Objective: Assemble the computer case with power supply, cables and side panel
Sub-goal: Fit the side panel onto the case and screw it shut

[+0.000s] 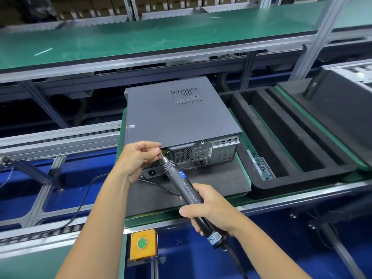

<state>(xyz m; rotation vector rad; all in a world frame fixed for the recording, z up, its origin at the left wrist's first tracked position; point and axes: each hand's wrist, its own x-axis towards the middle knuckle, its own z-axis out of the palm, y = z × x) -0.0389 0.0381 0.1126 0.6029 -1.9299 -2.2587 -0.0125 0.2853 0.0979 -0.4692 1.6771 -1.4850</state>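
Case (pixel 177 115) lies panel-up with rear facing person so right hand (pixel 211 208) grips electric screwdriver (pixel 181 182), left hand (pixel 138 156) pinching its tip to steady a rear screw.

Your computer case (pixel 177 115) has a matt dark-grey painted side panel (pixel 161 117), smooth, with a perforated vent; its rear face (pixel 203 154) is bare, dull metal. It sits on a rough black foam pad (pixel 211 182). Your electric screwdriver (pixel 187 188) has a ribbed black plastic body and shiny metal tip. The conveyor rails (pixel 60 137) are brushed aluminium.
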